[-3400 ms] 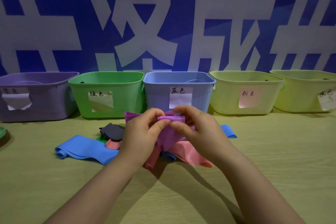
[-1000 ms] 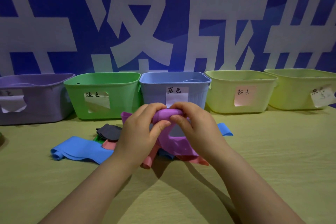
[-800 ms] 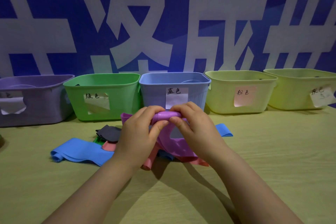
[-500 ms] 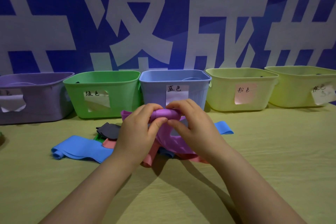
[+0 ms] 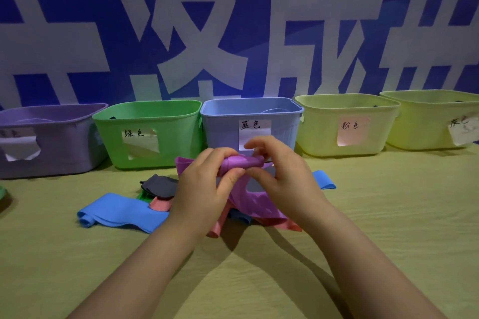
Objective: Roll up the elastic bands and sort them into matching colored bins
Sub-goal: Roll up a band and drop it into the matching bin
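On the yellow-green table, just in front of the blue bin, both hands hold a purple band raised above the surface. The left hand and the right hand each pinch the rolled end of this band between curled fingers and thumb. The roll forms a short horizontal cylinder between the two hands. The unrolled remainder hangs from the roll onto the heap below.

The heap consists of loose bands: a long blue band to the left, a dark grey band behind it, a sliver of green band, a pink band beneath the hands, and a second blue band to the right.

Five bins stand in a row at the back: a purple bin, a green bin, the blue bin, a pink-labelled bin and a rightmost bin, the last two pale yellow-green. A blue backdrop with large white characters rises behind them.
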The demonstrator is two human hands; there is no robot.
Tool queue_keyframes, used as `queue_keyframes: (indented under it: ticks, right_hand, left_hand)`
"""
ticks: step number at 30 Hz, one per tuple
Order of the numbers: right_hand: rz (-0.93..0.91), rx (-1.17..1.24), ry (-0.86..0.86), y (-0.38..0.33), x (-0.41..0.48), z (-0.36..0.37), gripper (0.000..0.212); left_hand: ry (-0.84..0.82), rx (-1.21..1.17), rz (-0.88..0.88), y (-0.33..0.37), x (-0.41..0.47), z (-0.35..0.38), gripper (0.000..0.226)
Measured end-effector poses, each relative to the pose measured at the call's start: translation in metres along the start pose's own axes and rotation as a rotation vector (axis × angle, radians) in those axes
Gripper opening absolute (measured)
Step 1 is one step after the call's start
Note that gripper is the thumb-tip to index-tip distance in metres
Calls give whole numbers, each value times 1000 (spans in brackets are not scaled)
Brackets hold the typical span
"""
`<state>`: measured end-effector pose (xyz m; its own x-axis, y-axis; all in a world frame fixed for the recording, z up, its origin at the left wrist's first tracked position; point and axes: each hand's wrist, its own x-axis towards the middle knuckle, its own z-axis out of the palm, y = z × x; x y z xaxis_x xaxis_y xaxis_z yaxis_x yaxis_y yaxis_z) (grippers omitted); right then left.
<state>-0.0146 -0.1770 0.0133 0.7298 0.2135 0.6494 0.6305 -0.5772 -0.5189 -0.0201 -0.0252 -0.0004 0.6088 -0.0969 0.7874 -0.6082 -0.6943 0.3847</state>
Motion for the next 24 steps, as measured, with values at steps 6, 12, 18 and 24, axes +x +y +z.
queue_keyframes:
  ticks: [6, 12, 18, 24]
  right_hand:
    - [-12, -33, -25, 2, 0, 1, 12]
    - [-4, -35, -44, 2, -1, 2, 13]
    - [9, -55, -56, 0, 0, -1, 13]
    - [-13, -78, -104, -5, 1, -2, 17]
  left_hand:
    - [-13, -9, 21, 0, 0, 0, 22]
    - [-19, -31, -6, -2, -2, 2, 21]
    - [-9, -36, -10, -4, -2, 2, 19]
    - [-17, -28, -19, -8, 0, 2, 35]
